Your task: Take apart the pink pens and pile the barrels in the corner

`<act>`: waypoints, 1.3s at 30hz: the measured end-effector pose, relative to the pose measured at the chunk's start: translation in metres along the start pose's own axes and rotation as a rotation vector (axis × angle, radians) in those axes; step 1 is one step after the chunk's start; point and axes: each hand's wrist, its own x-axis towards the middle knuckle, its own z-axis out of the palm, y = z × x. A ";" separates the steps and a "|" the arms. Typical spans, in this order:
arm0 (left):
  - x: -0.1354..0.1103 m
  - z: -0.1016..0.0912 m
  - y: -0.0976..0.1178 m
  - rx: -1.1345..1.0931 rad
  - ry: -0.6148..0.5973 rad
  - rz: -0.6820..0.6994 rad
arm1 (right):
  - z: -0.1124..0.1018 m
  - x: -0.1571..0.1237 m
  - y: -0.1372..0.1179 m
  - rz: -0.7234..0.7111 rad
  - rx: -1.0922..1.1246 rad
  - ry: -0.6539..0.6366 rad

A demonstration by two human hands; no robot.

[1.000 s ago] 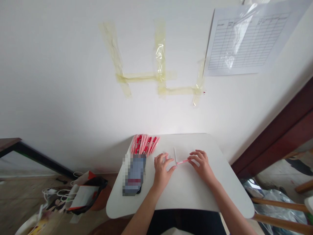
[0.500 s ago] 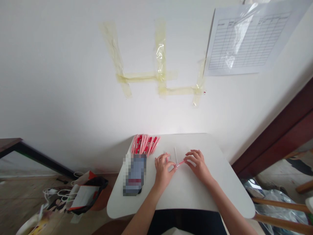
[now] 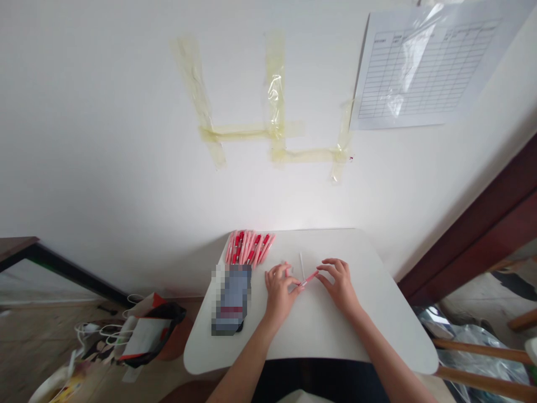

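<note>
A small pink and red pen part (image 3: 312, 276) is held slanted between my two hands, above the white table. My left hand (image 3: 279, 291) pinches its lower left end with thumb and index finger. At the upper right end, the thumb and fingertips of my right hand (image 3: 340, 284) are closed on it. Just beyond lies a thin white stick (image 3: 301, 262), like a pen refill, its near end close to the pen part. Another small pink piece (image 3: 287, 267) shows by the left fingers, partly hidden by them. Fine details of these pieces are too small to tell.
Several pink and red pens (image 3: 248, 249) lie in a pile at the back left of the white table (image 3: 319, 341). In front of them is a pixelated, phone-shaped object (image 3: 232, 299). A wall (image 3: 126, 140) rises behind the table. Bags (image 3: 146, 330) stand on the floor to the left.
My right hand has shifted slightly up, with the right end of the pen part raised a little. My left hand has barely moved.
</note>
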 end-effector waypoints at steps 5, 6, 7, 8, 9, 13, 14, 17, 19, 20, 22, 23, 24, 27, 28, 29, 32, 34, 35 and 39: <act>-0.002 0.004 -0.003 0.050 -0.061 -0.004 | 0.002 -0.001 0.003 -0.017 -0.086 -0.020; -0.002 0.004 -0.003 0.052 -0.065 -0.005 | 0.002 -0.001 0.003 -0.019 -0.101 -0.027; -0.002 0.004 -0.003 0.053 -0.067 -0.006 | 0.003 -0.001 0.004 -0.017 -0.111 -0.031; -0.002 0.004 -0.004 0.055 -0.065 -0.006 | 0.003 -0.001 0.004 -0.015 -0.116 -0.033; -0.002 0.004 -0.004 0.057 -0.062 -0.004 | 0.002 -0.001 0.004 -0.014 -0.118 -0.032; -0.002 0.005 -0.006 0.061 -0.029 -0.002 | 0.001 -0.001 0.003 -0.013 -0.103 -0.018; -0.003 0.006 -0.006 0.060 -0.021 -0.004 | 0.001 -0.001 0.004 -0.009 -0.097 -0.015; -0.003 0.006 -0.008 0.051 -0.005 -0.013 | -0.002 0.001 0.010 0.013 -0.085 0.001; -0.003 0.006 -0.009 0.042 0.006 -0.017 | -0.007 0.005 0.017 0.034 -0.084 0.014; -0.003 0.006 -0.009 0.038 0.012 -0.018 | -0.011 0.009 0.022 0.046 -0.081 0.024; -0.002 0.006 -0.009 0.030 0.023 -0.019 | -0.020 0.018 0.032 0.052 -0.091 0.005; -0.002 0.006 -0.009 0.025 0.025 -0.017 | -0.025 0.023 0.037 0.050 -0.105 -0.015; -0.002 0.006 -0.009 0.020 0.026 -0.018 | -0.030 0.029 0.042 0.045 -0.122 -0.038; -0.002 0.004 -0.007 0.012 0.031 -0.032 | -0.042 0.046 0.053 0.007 -0.172 -0.146; -0.002 0.003 -0.007 0.013 0.035 -0.039 | -0.044 0.052 0.055 -0.007 -0.180 -0.193; -0.002 0.003 -0.006 0.015 0.039 -0.046 | -0.045 0.056 0.056 -0.018 -0.185 -0.239; -0.002 0.000 -0.004 0.023 0.043 -0.054 | -0.040 0.067 0.057 -0.036 -0.163 -0.365; -0.002 -0.001 -0.004 0.026 0.043 -0.053 | -0.032 0.072 0.057 -0.049 -0.136 -0.420; -0.002 -0.002 -0.003 0.027 0.041 -0.053 | -0.028 0.074 0.056 -0.056 -0.123 -0.438; -0.003 -0.003 -0.002 0.020 0.027 -0.067 | -0.011 0.081 0.054 -0.085 -0.131 -0.468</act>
